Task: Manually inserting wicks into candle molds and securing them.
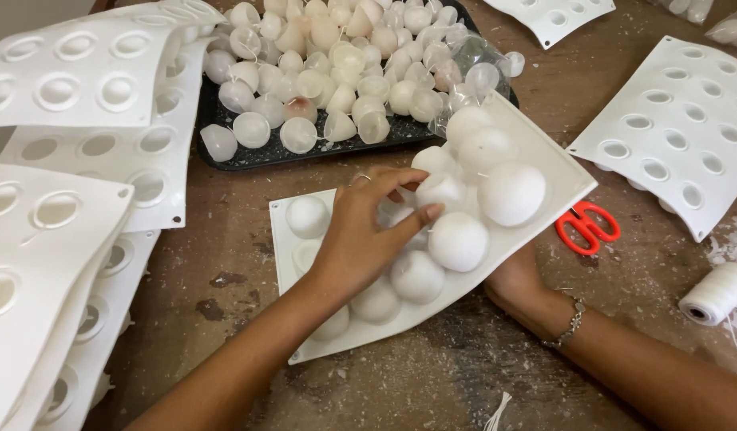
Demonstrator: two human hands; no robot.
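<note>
A white flexible mould (560, 172) with rounded domes lies dome-side up at the middle of the wooden table. My left hand (364, 231) rests on top of it, fingers pinching one dome (436, 191) near the centre. My right hand (516, 279) is under the mould's right edge and lifts that side, so the sheet tilts. Only the right wrist, with a beaded bracelet (572, 319), and part of the palm show.
A black tray (213, 116) heaped with translucent white half-spheres stands behind the mould. Stacks of white moulds with round holes lie at the left (73, 160) and right (672, 136). Red-handled scissors (588, 227) and a spool of white thread (716, 294) lie at the right.
</note>
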